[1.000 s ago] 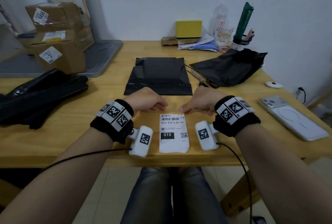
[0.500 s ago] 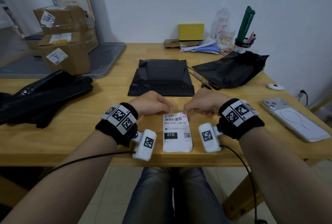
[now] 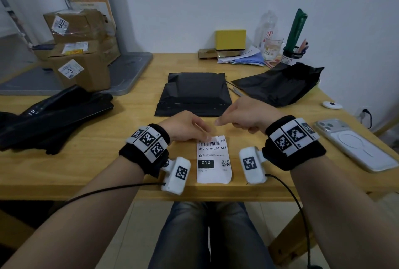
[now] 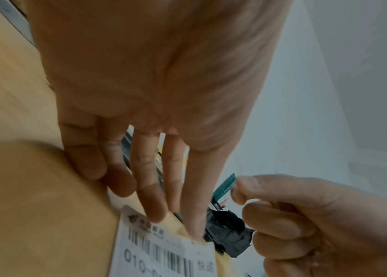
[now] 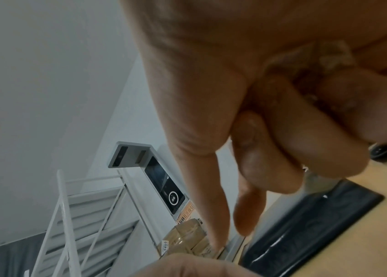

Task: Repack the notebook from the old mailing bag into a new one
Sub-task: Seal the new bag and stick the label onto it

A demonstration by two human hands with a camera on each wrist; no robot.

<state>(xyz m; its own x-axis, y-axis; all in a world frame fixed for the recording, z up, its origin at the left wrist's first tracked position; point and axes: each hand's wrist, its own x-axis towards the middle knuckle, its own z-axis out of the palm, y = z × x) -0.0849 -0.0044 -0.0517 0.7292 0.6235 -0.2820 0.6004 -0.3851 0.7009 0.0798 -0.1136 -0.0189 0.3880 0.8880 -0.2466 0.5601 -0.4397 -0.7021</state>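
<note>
A white shipping label [image 3: 213,161] [image 4: 164,253] lies flat near the table's front edge. My left hand [image 3: 203,134] [image 4: 159,168] presses its straight fingertips on the label's top left edge. My right hand [image 3: 222,121] [image 4: 294,215] [image 5: 247,150] hovers just above the label's top right corner, fingers curled and thumb tip against index tip, with nothing visible between them. Beyond the hands lies a flat black mailing bag [image 3: 195,94] [image 5: 311,221] with its flap folded down. A crumpled black bag [image 3: 278,83] [image 4: 230,230] lies at the right. No notebook shows.
A phone [image 3: 354,143] lies face down at the right, a small white tag [image 3: 332,104] behind it. A pile of black bags [image 3: 49,117] sits at the left, cardboard boxes [image 3: 79,53] behind it. Scissors [image 3: 235,90] lie between the two bags. A pen holder [image 3: 291,55] and yellow box [image 3: 230,39] stand by the wall.
My right hand has lifted off the label's top edge and now hangs above it. My left hand's fingers have stretched out onto the label's top left edge.
</note>
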